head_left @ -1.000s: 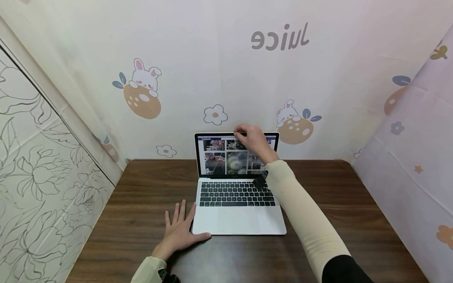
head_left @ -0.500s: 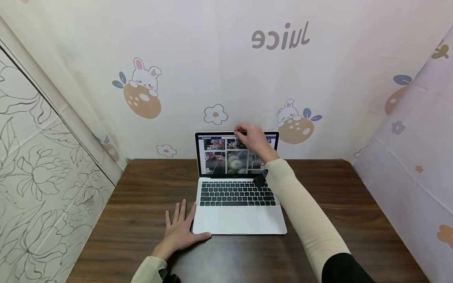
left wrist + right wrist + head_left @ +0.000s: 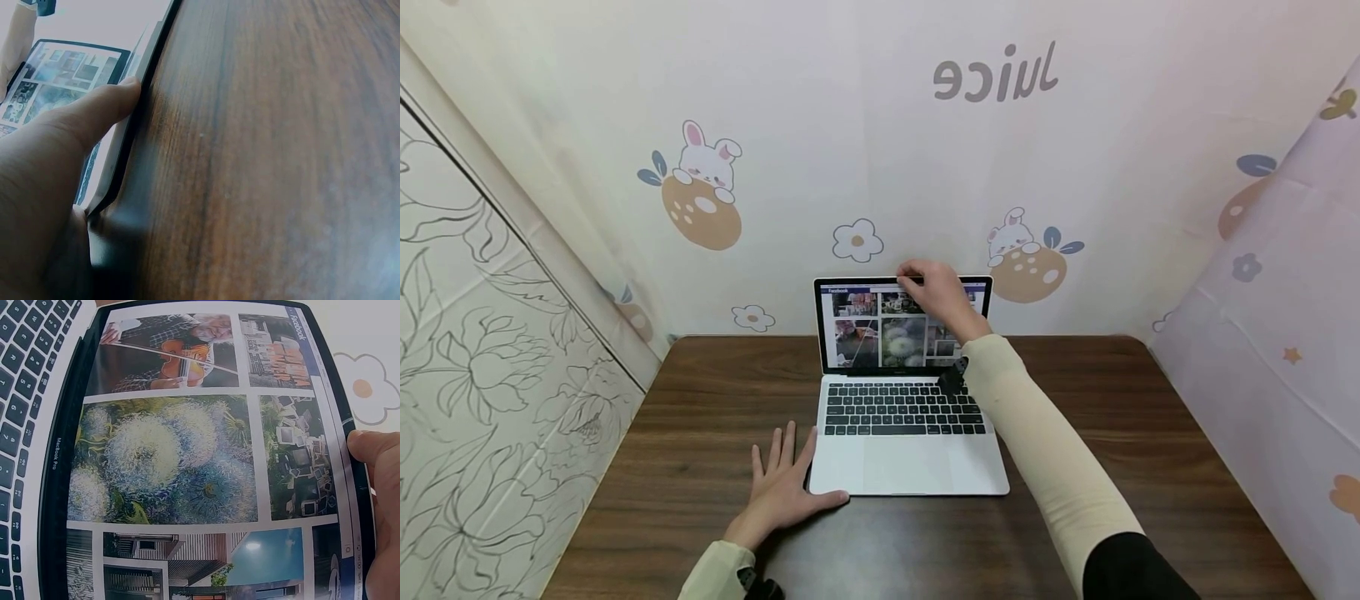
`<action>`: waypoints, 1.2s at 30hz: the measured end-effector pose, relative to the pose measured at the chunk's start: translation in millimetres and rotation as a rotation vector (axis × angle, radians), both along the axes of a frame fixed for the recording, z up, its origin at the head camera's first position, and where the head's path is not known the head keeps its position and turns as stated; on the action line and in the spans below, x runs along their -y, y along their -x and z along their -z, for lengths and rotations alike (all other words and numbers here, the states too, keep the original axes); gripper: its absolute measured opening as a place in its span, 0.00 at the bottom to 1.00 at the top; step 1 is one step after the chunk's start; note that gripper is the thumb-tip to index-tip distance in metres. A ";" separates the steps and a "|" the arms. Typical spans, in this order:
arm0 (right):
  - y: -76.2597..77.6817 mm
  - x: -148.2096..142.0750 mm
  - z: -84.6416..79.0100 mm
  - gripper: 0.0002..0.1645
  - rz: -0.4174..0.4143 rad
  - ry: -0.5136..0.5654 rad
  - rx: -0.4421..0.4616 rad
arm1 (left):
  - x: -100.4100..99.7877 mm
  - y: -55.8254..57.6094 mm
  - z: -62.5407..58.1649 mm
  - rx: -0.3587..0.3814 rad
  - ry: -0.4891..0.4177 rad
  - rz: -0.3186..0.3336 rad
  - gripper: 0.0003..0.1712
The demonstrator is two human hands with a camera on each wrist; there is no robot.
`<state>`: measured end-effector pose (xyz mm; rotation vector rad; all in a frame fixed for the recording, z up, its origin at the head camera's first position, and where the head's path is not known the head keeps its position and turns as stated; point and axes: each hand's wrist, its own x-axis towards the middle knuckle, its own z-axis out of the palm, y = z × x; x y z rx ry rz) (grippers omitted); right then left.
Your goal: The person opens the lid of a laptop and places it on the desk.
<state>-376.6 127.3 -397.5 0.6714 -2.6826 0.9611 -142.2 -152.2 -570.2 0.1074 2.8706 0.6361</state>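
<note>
A silver laptop (image 3: 906, 468) stands opened up on the wooden table, its lit screen (image 3: 856, 343) showing a page of photos. My right hand (image 3: 938, 298) pinches the screen's top edge, a little right of its middle. In the right wrist view the thumb (image 3: 369, 445) lies on the front bezel; the fingers behind the lid are mostly hidden. At the laptop's front left corner, my left hand (image 3: 782, 492) rests with fingers spread and straight. Its thumb (image 3: 109, 109) lies along the laptop's front edge, and its index finger runs beside the left side.
The dark wooden table (image 3: 700, 417) extends to both sides and in front of the laptop. Behind it hangs a pale curtain (image 3: 805, 125) with rabbit and flower prints, close to the screen's back. Another patterned sheet (image 3: 482, 400) borders the left side.
The head view has shifted very slightly, so the scene sits a touch higher. Both hands keep the same places on the laptop.
</note>
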 end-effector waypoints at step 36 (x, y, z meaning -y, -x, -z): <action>3.8 2.1 1.6 0.12 0.033 -0.013 -0.007 | 0.3 0.3 -1.4 0.007 0.006 -0.002 0.73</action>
